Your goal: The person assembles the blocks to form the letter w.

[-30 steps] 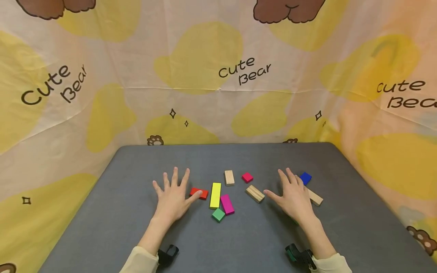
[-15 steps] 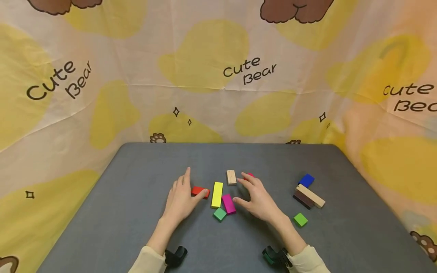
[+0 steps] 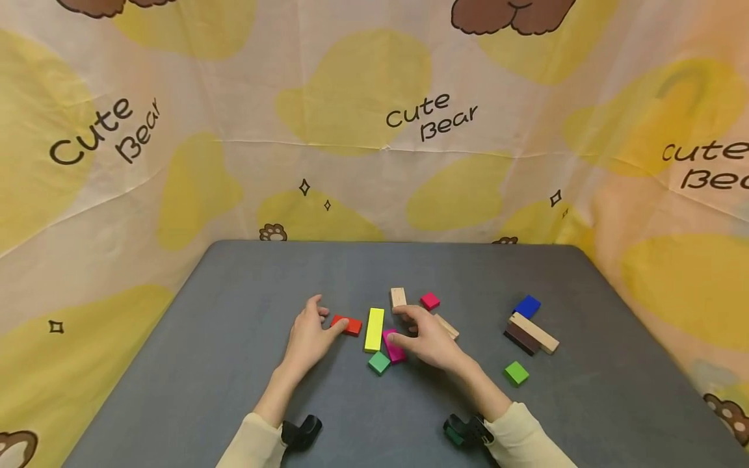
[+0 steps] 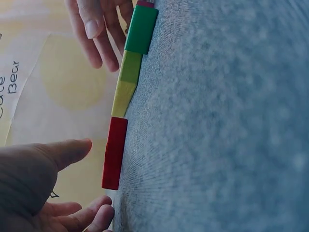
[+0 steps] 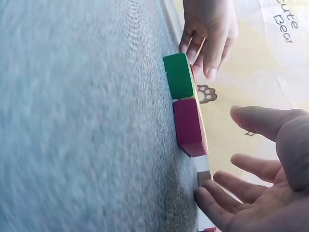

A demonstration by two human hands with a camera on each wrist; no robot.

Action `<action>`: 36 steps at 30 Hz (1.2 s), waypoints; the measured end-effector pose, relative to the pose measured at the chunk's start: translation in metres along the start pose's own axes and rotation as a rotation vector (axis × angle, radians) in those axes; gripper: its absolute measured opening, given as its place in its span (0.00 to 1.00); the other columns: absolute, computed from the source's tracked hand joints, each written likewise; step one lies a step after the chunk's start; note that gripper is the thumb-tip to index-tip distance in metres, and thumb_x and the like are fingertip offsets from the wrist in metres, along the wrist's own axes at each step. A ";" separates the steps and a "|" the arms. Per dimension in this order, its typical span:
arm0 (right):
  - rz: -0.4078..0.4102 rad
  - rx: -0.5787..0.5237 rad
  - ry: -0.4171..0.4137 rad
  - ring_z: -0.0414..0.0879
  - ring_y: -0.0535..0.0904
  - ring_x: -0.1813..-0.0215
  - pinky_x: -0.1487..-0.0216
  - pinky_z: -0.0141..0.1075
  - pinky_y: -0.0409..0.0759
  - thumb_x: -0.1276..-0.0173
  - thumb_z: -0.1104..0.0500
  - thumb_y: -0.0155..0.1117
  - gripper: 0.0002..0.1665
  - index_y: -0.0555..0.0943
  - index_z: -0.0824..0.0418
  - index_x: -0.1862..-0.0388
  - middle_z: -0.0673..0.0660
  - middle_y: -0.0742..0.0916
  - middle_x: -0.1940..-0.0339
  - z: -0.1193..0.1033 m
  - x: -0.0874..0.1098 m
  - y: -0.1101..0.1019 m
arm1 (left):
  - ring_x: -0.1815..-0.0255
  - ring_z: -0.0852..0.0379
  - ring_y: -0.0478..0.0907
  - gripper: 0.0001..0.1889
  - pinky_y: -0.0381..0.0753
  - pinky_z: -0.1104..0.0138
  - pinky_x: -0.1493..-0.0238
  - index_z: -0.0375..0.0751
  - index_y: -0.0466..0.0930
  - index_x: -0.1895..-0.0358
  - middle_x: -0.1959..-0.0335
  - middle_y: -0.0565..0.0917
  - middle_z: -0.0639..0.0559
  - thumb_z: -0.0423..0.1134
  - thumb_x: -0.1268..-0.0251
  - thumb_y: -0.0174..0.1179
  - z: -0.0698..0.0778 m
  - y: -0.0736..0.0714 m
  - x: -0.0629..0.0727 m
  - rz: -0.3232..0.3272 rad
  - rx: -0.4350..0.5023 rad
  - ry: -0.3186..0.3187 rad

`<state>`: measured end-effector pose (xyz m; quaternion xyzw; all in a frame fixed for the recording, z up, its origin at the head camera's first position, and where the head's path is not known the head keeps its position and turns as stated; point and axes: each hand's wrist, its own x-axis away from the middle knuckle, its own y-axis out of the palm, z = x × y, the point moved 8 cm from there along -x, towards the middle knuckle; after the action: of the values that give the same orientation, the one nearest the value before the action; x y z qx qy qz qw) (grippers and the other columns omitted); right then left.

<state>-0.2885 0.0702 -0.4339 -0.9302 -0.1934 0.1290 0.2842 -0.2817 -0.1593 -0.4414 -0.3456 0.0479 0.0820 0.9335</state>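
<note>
My left hand (image 3: 307, 335) hovers just left of a red block (image 3: 347, 325), thumb tip near its edge, holding nothing. In the left wrist view the thumb and fingers stand apart around the red block (image 4: 115, 153). My right hand (image 3: 433, 338) is over a magenta block (image 3: 394, 353), thumb overlapping it, with index finger near a plain wooden block (image 3: 398, 296). The right wrist view shows a gap between those fingers and the magenta block (image 5: 189, 123). A yellow block (image 3: 374, 330) and a green block (image 3: 379, 363) lie between the hands. Another wooden block (image 3: 448, 327) is partly hidden by my right hand.
A small pinkish-red block (image 3: 430, 301) lies beyond my right hand. Farther right are a blue block (image 3: 527, 306), a long wooden block (image 3: 535, 333) against a dark brown one (image 3: 519, 339), and a light green block (image 3: 516, 373). A printed cloth (image 3: 345, 182) rises behind the grey table (image 3: 175, 390).
My right hand has swept left from the blocks on the right to the middle group, uncovering the brown and light green blocks. My left hand's spread fingers have drawn in.
</note>
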 end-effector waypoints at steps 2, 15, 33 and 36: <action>-0.002 -0.068 0.020 0.57 0.75 0.40 0.41 0.51 0.73 0.35 0.58 0.70 0.32 0.73 0.67 0.35 0.61 0.78 0.39 0.003 -0.002 0.000 | 0.50 0.44 0.76 0.39 0.73 0.49 0.49 0.29 0.62 0.31 0.52 0.79 0.41 0.46 0.39 0.69 0.000 0.001 -0.001 -0.001 0.008 -0.005; -0.010 -0.157 0.093 0.55 0.77 0.44 0.43 0.49 0.75 0.38 0.60 0.73 0.29 0.76 0.68 0.39 0.61 0.81 0.44 0.006 -0.011 0.008 | 0.58 0.49 0.79 0.36 0.77 0.54 0.54 0.30 0.65 0.33 0.59 0.83 0.45 0.38 0.42 0.71 -0.006 0.006 -0.012 -0.018 0.083 -0.023; -0.019 -0.096 0.125 0.47 0.79 0.55 0.58 0.38 0.79 0.40 0.56 0.75 0.31 0.77 0.66 0.41 0.58 0.82 0.46 0.001 -0.028 0.015 | 0.63 0.57 0.83 0.16 0.80 0.59 0.57 0.36 0.84 0.52 0.61 0.86 0.51 0.35 0.44 0.73 -0.011 -0.002 -0.020 -0.062 0.104 0.044; -0.030 -0.109 0.115 0.47 0.79 0.59 0.62 0.37 0.78 0.39 0.56 0.75 0.30 0.78 0.66 0.41 0.58 0.83 0.46 0.001 -0.032 0.017 | 0.64 0.58 0.83 0.15 0.80 0.59 0.58 0.37 0.85 0.54 0.62 0.86 0.51 0.34 0.44 0.74 -0.013 -0.003 -0.020 -0.056 0.110 0.044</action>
<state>-0.3128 0.0435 -0.4409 -0.9471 -0.1976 0.0603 0.2455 -0.3010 -0.1725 -0.4461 -0.2969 0.0633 0.0457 0.9517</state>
